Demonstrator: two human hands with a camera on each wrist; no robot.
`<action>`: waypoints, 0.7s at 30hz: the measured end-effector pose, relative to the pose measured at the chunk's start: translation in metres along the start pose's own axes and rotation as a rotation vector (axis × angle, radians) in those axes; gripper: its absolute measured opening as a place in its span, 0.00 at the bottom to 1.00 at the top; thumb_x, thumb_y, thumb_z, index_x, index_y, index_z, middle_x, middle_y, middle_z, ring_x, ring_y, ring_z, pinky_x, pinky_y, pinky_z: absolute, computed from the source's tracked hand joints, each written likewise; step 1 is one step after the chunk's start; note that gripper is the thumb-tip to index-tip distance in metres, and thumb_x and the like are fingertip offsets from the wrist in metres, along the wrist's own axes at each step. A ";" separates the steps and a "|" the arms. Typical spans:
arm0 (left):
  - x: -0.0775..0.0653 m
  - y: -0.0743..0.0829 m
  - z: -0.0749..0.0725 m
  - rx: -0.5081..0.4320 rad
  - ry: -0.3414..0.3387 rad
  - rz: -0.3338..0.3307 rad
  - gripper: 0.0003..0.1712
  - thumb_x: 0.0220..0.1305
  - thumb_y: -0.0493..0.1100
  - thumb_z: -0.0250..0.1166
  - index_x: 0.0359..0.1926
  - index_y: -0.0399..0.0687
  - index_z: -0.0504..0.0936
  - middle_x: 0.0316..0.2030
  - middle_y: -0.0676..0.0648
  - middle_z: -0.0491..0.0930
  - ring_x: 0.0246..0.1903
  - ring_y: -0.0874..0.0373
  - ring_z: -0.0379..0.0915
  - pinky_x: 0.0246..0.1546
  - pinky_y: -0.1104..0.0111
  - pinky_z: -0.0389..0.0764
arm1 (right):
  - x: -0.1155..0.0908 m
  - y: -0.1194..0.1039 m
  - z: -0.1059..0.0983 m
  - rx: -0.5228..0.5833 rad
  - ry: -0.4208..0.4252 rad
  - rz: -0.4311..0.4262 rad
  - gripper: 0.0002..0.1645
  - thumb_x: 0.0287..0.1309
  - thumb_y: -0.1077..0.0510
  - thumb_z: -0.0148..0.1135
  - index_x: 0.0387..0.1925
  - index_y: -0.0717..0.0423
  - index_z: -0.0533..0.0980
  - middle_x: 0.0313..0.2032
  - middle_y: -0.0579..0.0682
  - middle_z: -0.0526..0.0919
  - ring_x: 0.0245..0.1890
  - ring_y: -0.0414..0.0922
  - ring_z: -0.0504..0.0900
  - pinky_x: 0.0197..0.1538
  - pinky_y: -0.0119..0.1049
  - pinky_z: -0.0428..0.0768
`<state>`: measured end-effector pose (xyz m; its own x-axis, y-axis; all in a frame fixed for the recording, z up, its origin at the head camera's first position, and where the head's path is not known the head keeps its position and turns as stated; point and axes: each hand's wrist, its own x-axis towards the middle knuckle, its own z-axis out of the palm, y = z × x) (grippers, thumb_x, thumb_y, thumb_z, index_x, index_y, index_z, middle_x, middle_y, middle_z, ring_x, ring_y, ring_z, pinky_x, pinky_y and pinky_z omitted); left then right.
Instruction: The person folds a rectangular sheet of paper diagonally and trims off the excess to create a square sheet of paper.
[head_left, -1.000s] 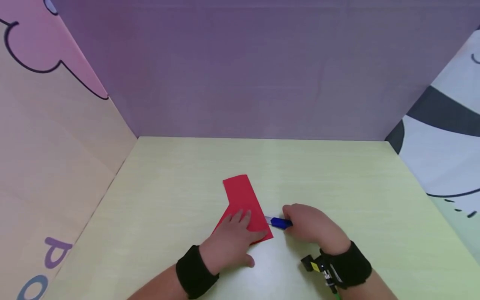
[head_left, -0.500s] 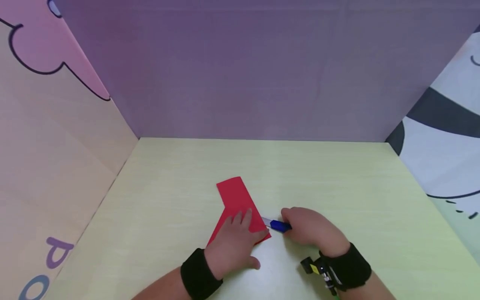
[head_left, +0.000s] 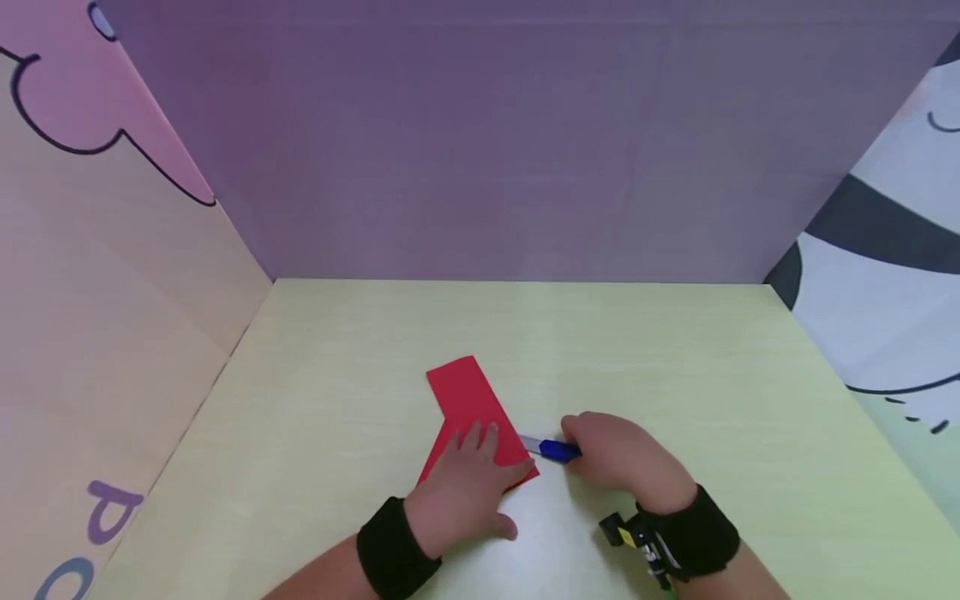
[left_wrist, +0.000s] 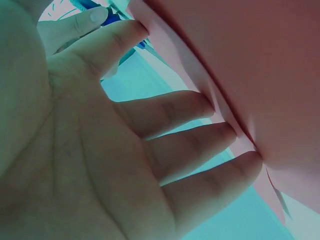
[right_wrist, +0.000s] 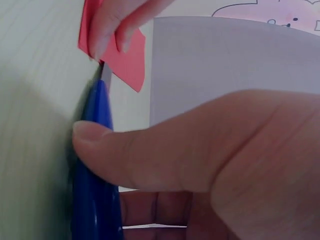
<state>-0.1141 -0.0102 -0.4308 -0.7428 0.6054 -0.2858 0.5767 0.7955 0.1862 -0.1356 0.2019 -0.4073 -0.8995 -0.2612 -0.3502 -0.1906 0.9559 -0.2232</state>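
Note:
A folded piece of red paper (head_left: 474, 396) lies on the table, its upper part slanting away to the left. My left hand (head_left: 463, 500) rests on its lower part with fingers spread; the left wrist view has those fingertips along the edge of a fold (left_wrist: 220, 95). My right hand (head_left: 626, 457) grips a blue utility knife (head_left: 559, 451), thumb on top of the handle (right_wrist: 95, 200) in the right wrist view. The knife's metal blade (head_left: 529, 443) points left and meets the paper's right edge, where its tip is hidden.
The pale table (head_left: 337, 375) is bounded by a purple wall (head_left: 480, 150) at the back and printed panels on both sides. Black bands circle both wrists, and a small camera (head_left: 626, 533) sticks out from the right wristband (head_left: 693, 537).
The red paper has shifted slightly left and turned a little counterclockwise under my left hand. The knife has moved slightly left, its blade staying at the paper's right edge.

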 end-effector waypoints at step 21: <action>0.002 -0.003 0.001 -0.022 -0.009 -0.033 0.46 0.45 0.67 0.73 0.67 0.77 0.68 0.70 0.38 0.60 0.70 0.38 0.51 0.64 0.44 0.63 | 0.005 -0.002 0.005 -0.102 0.104 -0.022 0.12 0.54 0.57 0.69 0.27 0.49 0.72 0.21 0.44 0.70 0.23 0.44 0.68 0.30 0.37 0.69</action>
<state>-0.1168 -0.0114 -0.4328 -0.7581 0.5788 -0.3003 0.5445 0.8153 0.1968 -0.1379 0.1974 -0.4134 -0.9297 -0.2717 -0.2485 -0.2448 0.9603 -0.1340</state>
